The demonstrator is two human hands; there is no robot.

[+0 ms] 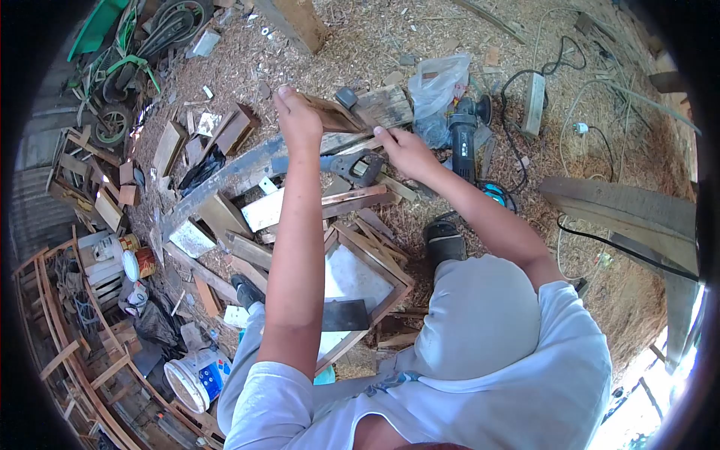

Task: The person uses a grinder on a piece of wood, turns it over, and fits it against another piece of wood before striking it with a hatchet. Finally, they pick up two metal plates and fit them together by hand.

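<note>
My left hand [300,124] is closed around one end of a short wooden board [330,114], held tilted above a plank. My right hand [409,154] is closed on the wooden handle of what looks like a hammer [346,97], its dark, blocky head beside the board's upper edge. Most of that handle's lower end is hidden in my fingers. Below both hands a handsaw [364,168] with a dark handle lies across the wood. The long, worn plank [386,106] runs under the board.
An angle grinder [463,142] lies right of my right hand, beside a clear plastic bag [435,94]. A black cable and power strip [533,105] are farther right. A wooden frame with a white panel [352,270] stands before me. Wood offcuts, a bucket [196,380] and a green bike [124,82] lie left.
</note>
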